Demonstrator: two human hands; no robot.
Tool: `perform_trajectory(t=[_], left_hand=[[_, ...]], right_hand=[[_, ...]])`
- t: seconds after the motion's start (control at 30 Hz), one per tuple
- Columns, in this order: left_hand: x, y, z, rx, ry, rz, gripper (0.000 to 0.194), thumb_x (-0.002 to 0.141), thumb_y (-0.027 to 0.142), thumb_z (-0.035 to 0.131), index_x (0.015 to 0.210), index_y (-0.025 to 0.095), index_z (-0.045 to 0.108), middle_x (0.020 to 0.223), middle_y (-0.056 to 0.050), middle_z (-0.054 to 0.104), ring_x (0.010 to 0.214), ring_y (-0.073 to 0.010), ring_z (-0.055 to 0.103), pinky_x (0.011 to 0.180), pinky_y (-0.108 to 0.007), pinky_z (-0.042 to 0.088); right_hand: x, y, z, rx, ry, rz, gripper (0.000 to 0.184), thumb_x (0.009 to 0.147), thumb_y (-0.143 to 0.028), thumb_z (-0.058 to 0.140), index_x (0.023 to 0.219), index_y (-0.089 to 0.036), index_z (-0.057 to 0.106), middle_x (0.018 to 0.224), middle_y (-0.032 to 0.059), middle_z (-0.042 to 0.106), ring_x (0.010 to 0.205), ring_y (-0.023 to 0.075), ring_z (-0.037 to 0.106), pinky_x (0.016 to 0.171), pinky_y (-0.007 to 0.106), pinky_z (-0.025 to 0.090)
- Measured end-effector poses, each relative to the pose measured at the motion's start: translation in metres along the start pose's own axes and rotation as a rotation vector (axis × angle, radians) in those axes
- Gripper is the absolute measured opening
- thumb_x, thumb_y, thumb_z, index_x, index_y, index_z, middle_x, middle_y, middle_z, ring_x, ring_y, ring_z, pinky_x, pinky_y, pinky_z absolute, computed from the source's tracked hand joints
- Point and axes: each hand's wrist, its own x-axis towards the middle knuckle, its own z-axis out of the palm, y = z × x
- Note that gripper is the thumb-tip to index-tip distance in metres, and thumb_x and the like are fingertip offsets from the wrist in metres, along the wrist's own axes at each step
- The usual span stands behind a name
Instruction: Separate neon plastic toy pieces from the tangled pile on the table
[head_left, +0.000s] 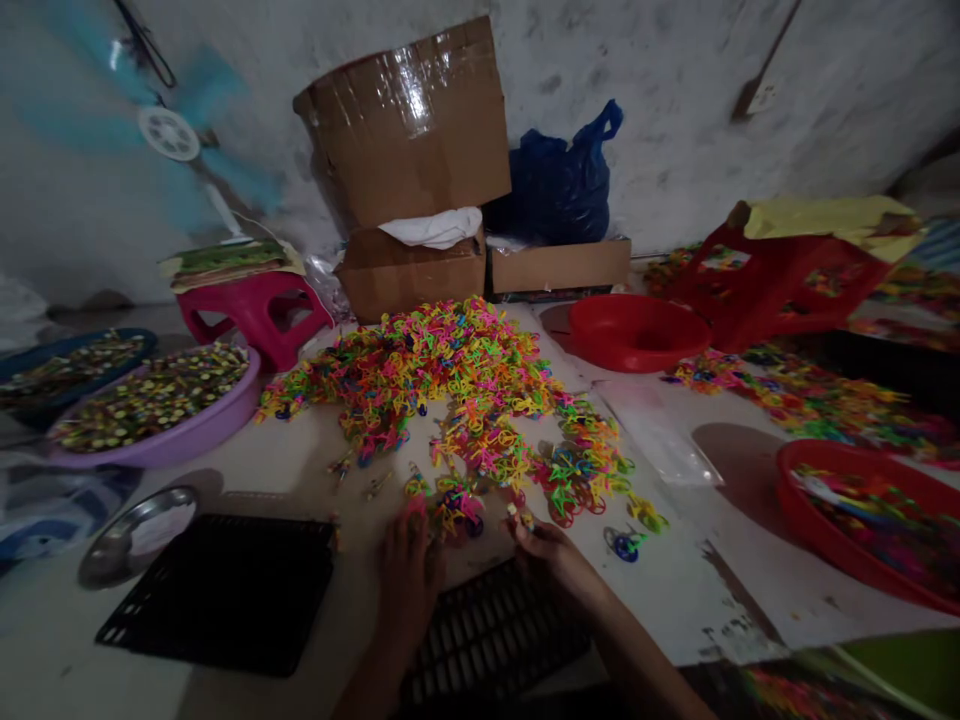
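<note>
My left hand (409,565) is low over the table, fingers stretched forward and thumb apart. Its fingertips meet small bright plastic pieces (457,505) at the near edge of the heap; whether they touch one is too dim to tell. My right hand (551,555) is closed, with small pale-tipped pieces (520,516) between thumb and fingers. Beneath and between both hands lies a black slotted tray (495,630). Beyond them spreads a large heap of multicoloured plastic pieces (457,370), many with ring shapes. A blue-and-green piece (625,545) lies apart, right of my right hand.
At left are a black tray (225,590), a metal dish (139,535), a filled purple basin (157,405) and a pink stool (255,310) below a fan (169,135). Cardboard boxes (412,130) stand behind. Red basins (637,335) and a red stool (795,280) stand right.
</note>
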Motion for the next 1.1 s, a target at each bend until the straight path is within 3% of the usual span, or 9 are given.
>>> perform_trajectory(t=[0.1, 0.23, 0.33, 0.43, 0.53, 0.67, 0.8, 0.93, 1.1], left_hand=[[0.001, 0.009, 0.014, 0.049, 0.076, 0.003, 0.044, 0.081, 0.032, 0.04, 0.115, 0.007, 0.051, 0.119, -0.016, 0.039, 0.106, -0.0301, 0.034, 0.082, -0.046, 0.029], [0.009, 0.011, 0.017, -0.052, 0.095, 0.008, 0.045, 0.08, 0.031, 0.042, 0.117, 0.005, 0.047, 0.122, -0.015, 0.036, 0.11, -0.0274, 0.032, 0.085, -0.042, 0.03], [0.007, 0.004, 0.018, -0.06, 0.075, 0.037, 0.043, 0.081, 0.03, 0.043, 0.116, 0.006, 0.048, 0.125, -0.014, 0.034, 0.112, -0.0274, 0.03, 0.087, -0.044, 0.029], [0.001, -0.001, 0.015, -0.105, 0.086, 0.03, 0.041, 0.081, 0.029, 0.043, 0.113, 0.005, 0.05, 0.128, -0.015, 0.029, 0.116, -0.0294, 0.024, 0.089, -0.046, 0.027], [0.004, 0.007, -0.004, -0.436, 0.055, -0.193, 0.034, 0.083, 0.031, 0.042, 0.104, 0.007, 0.054, 0.118, -0.011, 0.041, 0.112, -0.0185, 0.034, 0.094, -0.033, 0.03], [0.023, 0.038, -0.039, -1.237, -0.375, -0.674, 0.046, 0.081, 0.045, 0.042, 0.112, 0.012, 0.048, 0.115, -0.007, 0.046, 0.107, -0.013, 0.042, 0.093, -0.024, 0.033], [0.038, 0.058, -0.058, -1.83, -0.499, -0.995, 0.045, 0.077, 0.042, 0.051, 0.105, 0.008, 0.043, 0.109, -0.011, 0.047, 0.093, -0.0173, 0.048, 0.078, -0.028, 0.04], [0.038, 0.057, -0.067, -1.793, -0.533, -1.064, 0.038, 0.077, 0.041, 0.052, 0.097, 0.01, 0.044, 0.088, -0.005, 0.047, 0.076, -0.0106, 0.044, 0.061, -0.023, 0.04], [0.04, 0.05, -0.087, -1.345, -0.592, -0.808, 0.04, 0.083, 0.047, 0.036, 0.09, 0.01, 0.048, 0.085, -0.005, 0.046, 0.076, -0.0105, 0.043, 0.062, -0.021, 0.037]], right_hand=[[0.014, 0.0, 0.004, 0.034, 0.076, -0.005, 0.053, 0.059, -0.05, 0.063, 0.082, -0.012, 0.034, 0.066, 0.0006, 0.036, 0.05, 0.0091, 0.038, 0.047, 0.023, 0.028], [0.045, -0.003, 0.01, -0.856, 0.366, -0.107, 0.048, 0.069, -0.054, 0.041, 0.085, -0.01, 0.048, 0.071, 0.008, 0.05, 0.067, 0.0192, 0.049, 0.06, 0.029, 0.033], [0.065, -0.005, 0.018, -1.288, 0.287, -0.008, 0.045, 0.075, -0.05, 0.045, 0.104, -0.017, 0.057, 0.089, 0.0081, 0.057, 0.086, 0.0263, 0.053, 0.066, 0.031, 0.036], [0.071, -0.009, 0.025, -1.144, 0.263, -0.169, 0.039, 0.076, -0.034, 0.05, 0.111, -0.02, 0.055, 0.096, 0.0036, 0.057, 0.088, 0.0209, 0.054, 0.069, 0.026, 0.038], [0.057, -0.016, 0.032, -0.923, 0.27, -0.347, 0.036, 0.074, -0.027, 0.048, 0.105, -0.01, 0.057, 0.084, 0.0047, 0.059, 0.077, 0.0161, 0.055, 0.065, 0.021, 0.038], [0.022, -0.017, 0.05, -1.106, 0.128, -0.447, 0.028, 0.074, -0.032, 0.046, 0.088, -0.012, 0.06, 0.079, 0.005, 0.058, 0.069, 0.0154, 0.054, 0.061, 0.023, 0.038], [-0.005, -0.017, 0.059, -0.774, -0.103, -0.329, 0.026, 0.078, -0.032, 0.046, 0.088, -0.009, 0.055, 0.079, 0.0037, 0.055, 0.073, 0.012, 0.051, 0.065, 0.02, 0.038], [-0.013, -0.022, 0.045, -0.601, 0.023, -0.253, 0.038, 0.084, -0.045, 0.041, 0.081, -0.007, 0.05, 0.068, 0.0032, 0.046, 0.062, 0.0091, 0.042, 0.057, 0.02, 0.035], [-0.016, -0.02, 0.038, -0.78, 0.019, -0.279, 0.039, 0.081, -0.043, 0.045, 0.095, -0.009, 0.059, 0.085, 0.0051, 0.057, 0.079, 0.013, 0.052, 0.072, 0.021, 0.038]])
